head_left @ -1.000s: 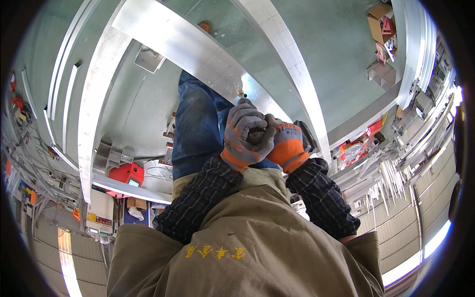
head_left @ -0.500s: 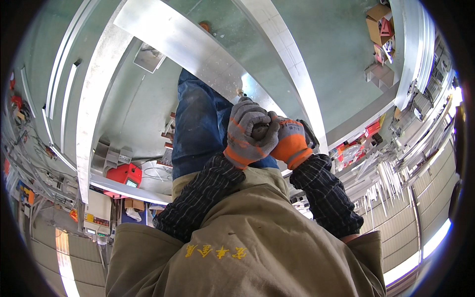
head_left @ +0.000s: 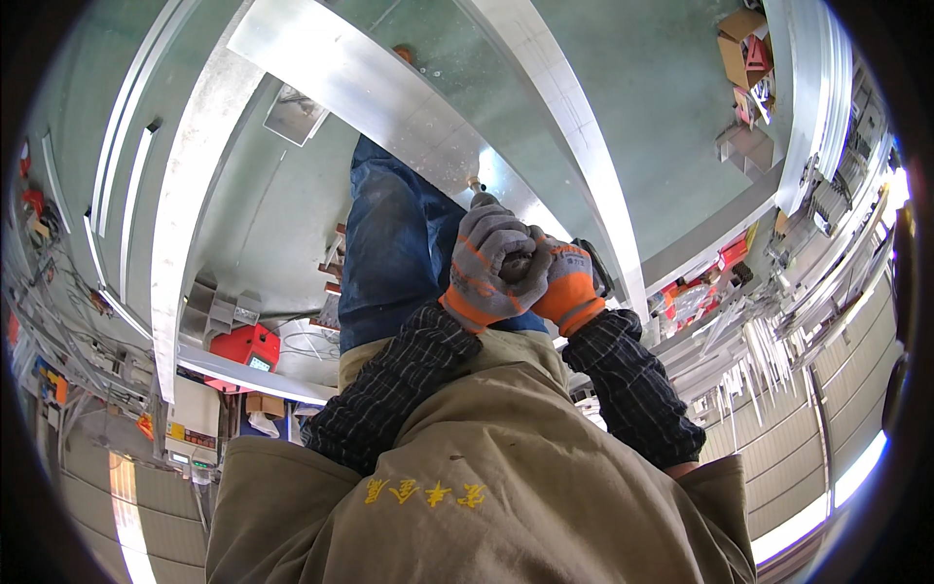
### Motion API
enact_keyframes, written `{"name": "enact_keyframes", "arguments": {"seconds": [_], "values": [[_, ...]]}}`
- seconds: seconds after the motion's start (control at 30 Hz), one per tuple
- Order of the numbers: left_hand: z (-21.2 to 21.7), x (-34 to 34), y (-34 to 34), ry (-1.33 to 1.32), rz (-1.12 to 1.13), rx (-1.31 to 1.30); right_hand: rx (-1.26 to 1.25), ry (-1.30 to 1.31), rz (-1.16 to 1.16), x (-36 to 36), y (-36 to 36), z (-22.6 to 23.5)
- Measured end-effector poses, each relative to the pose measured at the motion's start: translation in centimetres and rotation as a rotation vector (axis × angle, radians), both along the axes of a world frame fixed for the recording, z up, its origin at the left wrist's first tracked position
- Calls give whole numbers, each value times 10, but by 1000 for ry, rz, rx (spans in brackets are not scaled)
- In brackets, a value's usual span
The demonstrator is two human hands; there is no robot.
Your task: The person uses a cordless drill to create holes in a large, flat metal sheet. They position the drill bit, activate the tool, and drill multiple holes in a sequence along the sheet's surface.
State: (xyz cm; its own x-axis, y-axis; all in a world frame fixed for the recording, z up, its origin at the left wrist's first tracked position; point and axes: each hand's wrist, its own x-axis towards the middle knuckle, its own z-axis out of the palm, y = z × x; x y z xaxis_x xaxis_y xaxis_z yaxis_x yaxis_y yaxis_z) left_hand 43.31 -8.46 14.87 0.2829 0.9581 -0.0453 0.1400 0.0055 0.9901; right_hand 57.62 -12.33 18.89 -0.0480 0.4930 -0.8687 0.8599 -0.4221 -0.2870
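Note:
Both hands wear grey and orange gloves and are wrapped round a dark cordless drill (head_left: 517,265), mostly hidden by the fingers. My left hand (head_left: 491,253) grips its body from the left. On the other side, my right hand (head_left: 569,277) is closed round what looks like the handle, with a black part showing beyond the glove. The drill's front end (head_left: 476,185) points away from me, down to a wide, shiny metal beam (head_left: 379,83). A bright patch of light lies on the beam beside that tip. Whether the tip touches the metal, I cannot tell.
A long metal bar (head_left: 555,97) runs to the right of the beam, another (head_left: 199,175) to the left. A red machine (head_left: 247,352) with a small screen stands at the left. Farther right are a cardboard box (head_left: 744,49) with things inside and metal lengths (head_left: 769,355).
The drill and both hands have shifted very slightly, and a little more of the drill's front end shows. The grip is the same, and the beam has barely moved in view.

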Motion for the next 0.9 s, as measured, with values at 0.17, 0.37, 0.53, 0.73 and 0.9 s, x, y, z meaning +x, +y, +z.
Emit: {"name": "enact_keyframes", "arguments": {"seconds": [0.17,0.37,0.53,0.73,0.9], "values": [[-20,-14,2,-68,-2,11,150,42,-101,-12,-17,-16],[4,-16,6,33,-15,-82,58,145,-151,-11,-4,2],[12,-13,2,38,-34,-83,124,122,-128,-8,-14,1],[14,-13,4,80,-24,-53,41,41,-35,-8,2,11],[14,-12,3,50,-25,-42,10,56,-42,-8,8,18]]}}
